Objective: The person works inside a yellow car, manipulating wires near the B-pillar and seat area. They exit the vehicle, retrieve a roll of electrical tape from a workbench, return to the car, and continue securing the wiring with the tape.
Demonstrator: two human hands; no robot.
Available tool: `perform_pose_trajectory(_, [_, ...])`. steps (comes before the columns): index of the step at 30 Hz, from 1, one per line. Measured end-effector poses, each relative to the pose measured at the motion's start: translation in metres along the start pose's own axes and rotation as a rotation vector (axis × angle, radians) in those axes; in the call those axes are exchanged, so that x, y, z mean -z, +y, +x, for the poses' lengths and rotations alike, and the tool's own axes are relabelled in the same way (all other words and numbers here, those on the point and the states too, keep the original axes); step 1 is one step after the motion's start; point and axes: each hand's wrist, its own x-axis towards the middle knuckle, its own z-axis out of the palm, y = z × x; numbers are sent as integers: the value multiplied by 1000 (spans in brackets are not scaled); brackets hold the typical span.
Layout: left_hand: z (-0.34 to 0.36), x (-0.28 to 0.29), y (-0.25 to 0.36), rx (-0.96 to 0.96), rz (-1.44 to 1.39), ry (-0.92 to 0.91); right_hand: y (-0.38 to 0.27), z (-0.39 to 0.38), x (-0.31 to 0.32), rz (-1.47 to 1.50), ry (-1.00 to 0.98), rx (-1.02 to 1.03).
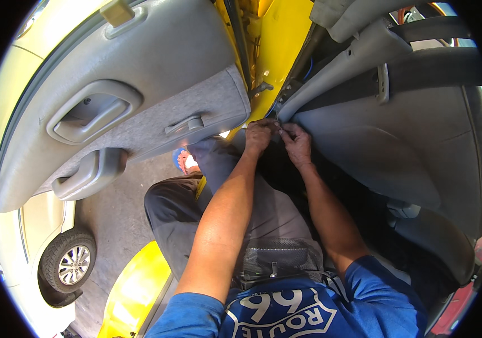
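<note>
Two bare hands at the footwell side of a yellow vehicle, seen from above: the left hand (258, 137) and the right hand (297, 142) meet in a narrow pinch, fingertips together on a small piece (279, 127) that is too small and too covered, from where I stand, to name. The piece lies just beside the lower end of a long grey trim strip (339, 76) and, to the eye, near the lower front corner of the grey door panel (173, 62). A blue wire (309, 69) shows in the gap above. Chief hazards, as I judge them: the piece could slip into the dark space below, since the grip is small and the fingers block the view; the wire could be nicked or strained if pulled against the trim edge; knuckles could scrape on the yellow door jamb (280, 42); and the door, if it swung in, could press the left arm. The surroundings: grey pavement (131, 191) in bright light beneath the door's lower edge, bearing a sandalled foot (186, 161); at lower left, a pale car's wheel (74, 263) and a yellow body panel (134, 287); at right, the broad grey dashboard (376, 146).
</note>
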Motion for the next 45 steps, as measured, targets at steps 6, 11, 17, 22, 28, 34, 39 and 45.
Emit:
perform_pose_trajectory(6, [5, 1, -5, -44, 132, 27, -2, 2, 2, -200, 12, 209])
perform_pose_trajectory(11, [1, 1, -7, -137, 174, 41, -2, 0, -4, -182, 49, 127])
perform_pose_trajectory(17, [-10, 6, 3, -418, 697, 2, 1, 2, -5, -59, -25, 117])
perform_pose_trajectory(22, [-9, 10, 9, -437, 740, -15, 10, 4, 0, 41, -89, 63])
perform_pose_trajectory(28, [-13, 8, 7, -357, 649, 5, 20, 6, 2, 232, -5, -81])
perform_pose_trajectory(34, [-13, 12, 13, -374, 658, 2, 11, 7, 1, -154, -24, 120])
perform_pose_trajectory(39, [-14, 14, 18, -314, 714, -19, -5, 6, 5, -215, -53, 221])
perform_pose_trajectory(45, [-9, 12, 14, -384, 935, 4, -14, 11, 13, -249, -94, 298])
